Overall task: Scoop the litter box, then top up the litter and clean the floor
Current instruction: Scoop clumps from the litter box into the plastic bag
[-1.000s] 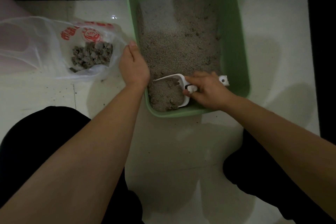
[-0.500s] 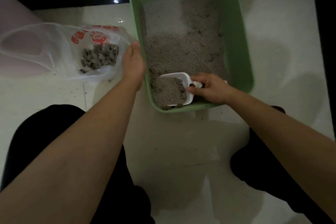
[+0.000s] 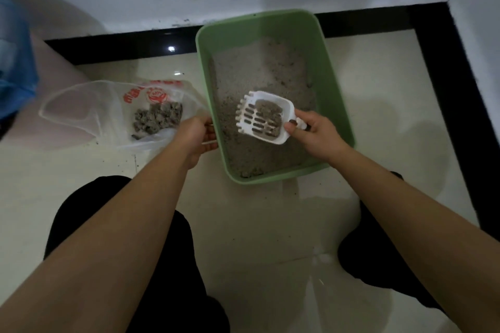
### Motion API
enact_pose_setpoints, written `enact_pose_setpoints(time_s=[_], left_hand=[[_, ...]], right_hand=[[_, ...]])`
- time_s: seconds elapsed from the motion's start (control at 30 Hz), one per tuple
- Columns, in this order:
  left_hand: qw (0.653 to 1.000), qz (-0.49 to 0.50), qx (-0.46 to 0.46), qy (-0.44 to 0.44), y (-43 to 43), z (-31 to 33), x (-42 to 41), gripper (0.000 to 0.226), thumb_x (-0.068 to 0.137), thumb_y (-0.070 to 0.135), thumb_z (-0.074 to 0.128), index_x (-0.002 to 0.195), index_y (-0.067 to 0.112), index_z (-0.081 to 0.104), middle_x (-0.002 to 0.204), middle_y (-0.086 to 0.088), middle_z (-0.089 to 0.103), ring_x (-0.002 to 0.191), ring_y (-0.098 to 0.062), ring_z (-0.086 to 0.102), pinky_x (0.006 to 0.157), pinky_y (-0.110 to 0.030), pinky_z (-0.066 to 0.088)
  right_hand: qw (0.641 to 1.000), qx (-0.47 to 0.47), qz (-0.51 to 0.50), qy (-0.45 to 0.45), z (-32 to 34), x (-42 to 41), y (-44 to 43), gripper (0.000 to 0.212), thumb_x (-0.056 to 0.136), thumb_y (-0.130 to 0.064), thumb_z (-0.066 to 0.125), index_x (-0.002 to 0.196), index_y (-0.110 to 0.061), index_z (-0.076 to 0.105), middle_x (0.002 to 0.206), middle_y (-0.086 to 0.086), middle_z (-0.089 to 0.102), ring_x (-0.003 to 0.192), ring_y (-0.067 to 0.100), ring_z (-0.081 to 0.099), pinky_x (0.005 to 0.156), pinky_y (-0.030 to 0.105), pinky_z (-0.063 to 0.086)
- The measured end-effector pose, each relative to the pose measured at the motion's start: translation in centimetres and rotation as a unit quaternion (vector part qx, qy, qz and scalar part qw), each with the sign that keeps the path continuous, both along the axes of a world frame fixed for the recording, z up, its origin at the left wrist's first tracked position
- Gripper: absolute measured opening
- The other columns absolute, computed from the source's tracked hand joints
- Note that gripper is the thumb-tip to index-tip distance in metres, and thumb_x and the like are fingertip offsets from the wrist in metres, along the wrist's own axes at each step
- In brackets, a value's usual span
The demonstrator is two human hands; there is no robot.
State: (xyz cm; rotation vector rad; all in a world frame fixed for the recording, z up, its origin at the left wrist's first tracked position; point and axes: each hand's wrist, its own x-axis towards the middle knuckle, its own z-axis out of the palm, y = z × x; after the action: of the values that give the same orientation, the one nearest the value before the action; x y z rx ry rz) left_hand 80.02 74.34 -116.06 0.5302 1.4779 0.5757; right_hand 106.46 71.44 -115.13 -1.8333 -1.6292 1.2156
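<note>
— Where do we stand?

— We are in the scooping step. Our right hand (image 3: 316,135) is closed round the handle of the white scoop (image 3: 263,119), thumb on top. The scoop hangs over the litter (image 3: 265,67) in the near half of the green litter box (image 3: 328,76), and a grey load lies on its slots.

— And the other hand?

— Our left hand (image 3: 196,134) has its fingers curled over the box's left rim and steadies it. The edge of the plastic bag (image 3: 89,105) lies just beside those fingers. Whether we pinch it too, we cannot tell.

— Where does the load go?

— Into that bag, we judge. It lies on the floor (image 3: 270,224) to the left of the box and holds a heap of grey clumps (image 3: 158,117).

— So what does the next move need?

— First a light shake over the box, so that loose grains drop through the slots and only lumps remain. Then we carry the scoop level across the left rim, past our own left hand, and tip it well inside the bag. The film looks limp, so we may have to lift its edge to keep the mouth open.

— What is left after that?

— Dark bits show in the litter, so more passes seem likely. Topping up is not begun. Specks lie on the floor near the bag, so sweeping waits too.
</note>
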Motion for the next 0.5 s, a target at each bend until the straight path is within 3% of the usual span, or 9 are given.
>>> enact_pose_setpoints(time_s=[0.17,0.33,0.5], left_hand=[[0.999,0.034,-0.013,-0.027,-0.5,0.2,0.0,0.027,0.094,0.014,0.038,0.085,0.015,0.064,0.074,-0.002,0.062,0.068,-0.016,0.058,0.071,-0.032,0.049],[0.998,0.05,-0.008,-0.036,-0.5,0.4,0.1,0.026,0.094,0.012,0.04,0.089,0.013,0.066,0.074,-0.002,0.063,0.068,-0.015,0.058,0.068,-0.03,0.05],[1.0,0.021,0.019,0.001,-0.5,-0.2,0.0,0.025,0.093,0.006,0.048,0.107,0.001,0.068,0.091,-0.008,0.071,0.074,-0.017,0.064,0.067,-0.028,0.055]], right_hand=[[0.989,0.013,0.043,-0.14,0.3,-0.2,0.3,0.03,0.095,-0.045,0.058,0.123,-0.037,0.065,0.092,0.0,0.056,0.09,0.023,0.06,0.09,0.039,0.048],[0.983,-0.009,0.05,-0.176,0.9,0.7,0.4,0.034,0.095,-0.046,0.058,0.126,-0.034,0.065,0.095,-0.002,0.055,0.098,0.026,0.06,0.097,0.046,0.045],[0.973,-0.039,0.066,-0.217,1.1,0.6,0.3,0.036,0.096,-0.045,0.056,0.127,-0.029,0.064,0.102,0.004,0.059,0.103,0.029,0.06,0.098,0.046,0.045]])
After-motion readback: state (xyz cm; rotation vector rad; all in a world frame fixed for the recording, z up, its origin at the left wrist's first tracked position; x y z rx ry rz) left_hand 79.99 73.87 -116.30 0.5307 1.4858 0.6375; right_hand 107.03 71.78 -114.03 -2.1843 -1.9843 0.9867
